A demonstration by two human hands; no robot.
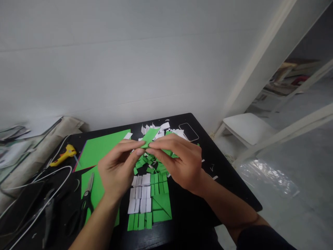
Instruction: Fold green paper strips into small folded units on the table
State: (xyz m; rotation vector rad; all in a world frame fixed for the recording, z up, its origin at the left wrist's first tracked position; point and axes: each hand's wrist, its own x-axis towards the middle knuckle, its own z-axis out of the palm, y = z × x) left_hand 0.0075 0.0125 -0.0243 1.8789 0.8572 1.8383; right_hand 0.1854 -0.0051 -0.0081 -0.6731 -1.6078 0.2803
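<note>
While paper strips (142, 199) lie below, left hand (118, 166) and right hand (182, 161) — fingers closed — pinch one green paper piece (150, 136).

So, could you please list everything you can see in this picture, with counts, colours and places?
table: one, black, under everything
folded paper piece: one, green, pinched between both hands
paper sheets: at least two, green, table left
cut paper rectangles: many, green and white, table centre
paper scraps: several, white, far edge
scissors: one, black handles, on the near green sheet
glue gun: one, yellow, far left
cables: several, white, left
phone: one, dark, far right
stool: one, white, right of table
left hand: grip on folded piece
right hand: grip on folded piece
</note>
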